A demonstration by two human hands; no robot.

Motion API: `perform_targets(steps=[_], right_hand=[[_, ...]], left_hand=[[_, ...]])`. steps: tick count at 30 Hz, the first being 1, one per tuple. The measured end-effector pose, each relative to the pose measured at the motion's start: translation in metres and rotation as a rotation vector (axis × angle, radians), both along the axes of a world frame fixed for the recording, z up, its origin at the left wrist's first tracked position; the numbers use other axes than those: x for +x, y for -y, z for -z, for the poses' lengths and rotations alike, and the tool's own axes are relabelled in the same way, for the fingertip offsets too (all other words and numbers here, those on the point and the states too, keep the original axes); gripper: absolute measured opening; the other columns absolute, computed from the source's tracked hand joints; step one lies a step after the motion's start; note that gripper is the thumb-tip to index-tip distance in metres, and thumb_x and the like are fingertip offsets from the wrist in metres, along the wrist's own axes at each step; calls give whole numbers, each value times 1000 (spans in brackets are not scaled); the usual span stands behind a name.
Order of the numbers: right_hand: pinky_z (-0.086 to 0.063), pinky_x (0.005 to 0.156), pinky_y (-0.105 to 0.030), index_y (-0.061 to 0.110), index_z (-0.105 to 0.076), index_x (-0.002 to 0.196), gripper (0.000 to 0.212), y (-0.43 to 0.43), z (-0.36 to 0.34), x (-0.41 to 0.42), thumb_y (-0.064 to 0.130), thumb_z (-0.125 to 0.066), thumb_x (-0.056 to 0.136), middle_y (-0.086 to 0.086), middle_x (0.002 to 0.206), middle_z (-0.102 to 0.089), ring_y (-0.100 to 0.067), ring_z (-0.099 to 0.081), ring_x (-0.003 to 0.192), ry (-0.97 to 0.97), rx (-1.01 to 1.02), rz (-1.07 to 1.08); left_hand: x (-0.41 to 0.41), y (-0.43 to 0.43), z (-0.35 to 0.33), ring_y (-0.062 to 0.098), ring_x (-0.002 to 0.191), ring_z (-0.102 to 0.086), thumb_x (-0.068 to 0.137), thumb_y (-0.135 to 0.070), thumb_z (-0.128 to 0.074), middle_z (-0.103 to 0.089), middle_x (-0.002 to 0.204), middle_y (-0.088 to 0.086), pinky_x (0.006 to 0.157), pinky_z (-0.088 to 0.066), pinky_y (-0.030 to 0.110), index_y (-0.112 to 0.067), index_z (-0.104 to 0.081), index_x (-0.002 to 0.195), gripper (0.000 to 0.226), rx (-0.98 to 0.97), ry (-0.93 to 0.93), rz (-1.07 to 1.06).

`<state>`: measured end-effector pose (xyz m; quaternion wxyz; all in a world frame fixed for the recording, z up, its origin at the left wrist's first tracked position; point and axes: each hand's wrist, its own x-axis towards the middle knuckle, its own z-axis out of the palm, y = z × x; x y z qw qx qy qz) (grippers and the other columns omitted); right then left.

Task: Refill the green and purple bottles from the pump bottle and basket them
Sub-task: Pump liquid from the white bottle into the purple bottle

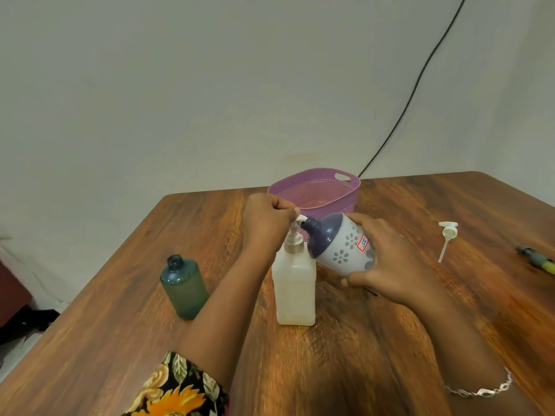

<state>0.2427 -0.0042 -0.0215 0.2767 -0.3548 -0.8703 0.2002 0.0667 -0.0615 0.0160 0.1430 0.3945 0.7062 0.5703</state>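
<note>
Furthest left on the wood-grain bench [390,340], the green bottle [183,286] stands upright and uncapped. It is a round, translucent cylinder with a threaded neck, and it sits apart from both of your hands.

Your left hand [265,223] comes out of a floral sleeve [177,388]. Its fingers [285,207] are curled together over the white pump head [300,218], on top of it. Below stands the pump bottle [295,289], which has a square, cloudy plastic body, pale liquid inside and a metallic collar.

The purple bottle [342,244] is tilted over in the air, with its open neck right against the pump spout. Its shoulder is smooth dark purple, and its body is white with flower cut-outs and a red-edged sticker. Your right hand [387,265] grips that body from the right, with the fingers [360,219] spread round the top and the thumb underneath. A silvery bracelet [480,391] circles the wrist.

Behind both hands sits the oval basket [318,190], made of perforated lilac plastic with a handle slot. Nothing shows in the part you can see.

Further right a white cap [447,231] with its dip tube lies flat on the bench. At the edge there is a blurred green-and-yellow pen-like thing [537,261].
</note>
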Motion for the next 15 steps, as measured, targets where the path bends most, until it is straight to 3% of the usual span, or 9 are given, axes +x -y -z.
perform_targets(steps=[6,11,15], right_hand=[[-44,81,-34,30,-32,137,96,1,3,-4,25,-84,56,3,118,-43,-16,-45,104,37,-4,12],[-44,85,-35,28,-32,138,97,1,0,-3,26,-84,56,3,120,-43,-16,-44,106,4,-13,1],[-44,85,-35,28,-32,138,96,0,-1,-2,26,-84,57,0,121,-44,-17,-45,107,22,11,21]], left_hand=[[5,6,14,15,71,-65,84,-7,-67,-68,75,6,69,-55,31,-8,-71,75,9,-4,-80,-42],[3,4,0,13,65,-62,83,-6,-68,-64,66,1,68,-54,31,-9,-67,66,17,1,-81,-55],[11,4,3,6,59,-55,85,-6,-64,-62,65,1,56,-47,19,-11,-64,64,22,-11,-154,-107]])
